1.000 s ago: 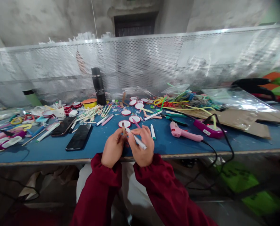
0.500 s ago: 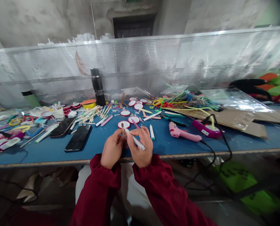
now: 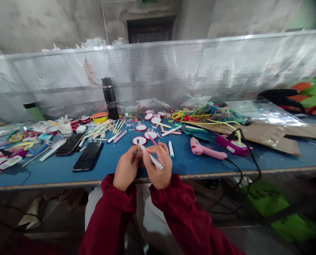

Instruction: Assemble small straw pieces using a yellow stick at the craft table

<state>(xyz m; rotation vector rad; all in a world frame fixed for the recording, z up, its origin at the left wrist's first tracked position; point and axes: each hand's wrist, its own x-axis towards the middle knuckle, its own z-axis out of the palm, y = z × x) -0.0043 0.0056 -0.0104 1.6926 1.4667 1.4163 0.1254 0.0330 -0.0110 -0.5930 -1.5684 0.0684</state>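
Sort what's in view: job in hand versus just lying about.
Job: slim white marker pen, right hand; small brown stick, left hand.

Apparently lying about: nearer flat black rectangular phone; tall black cylindrical bottle; pink gun-shaped plastic tool.

Dim, cool, diffuse light covers the blue flat-topped table (image 3: 200,165); below its near edge lies deep shadow. Glare streaks the silver perforated metal panel (image 3: 160,76) along the far edge and the clear crinkled plastic sheet (image 3: 275,109) toward the right end. Outer areas look stretched and soft; pixelation masks one panel patch.
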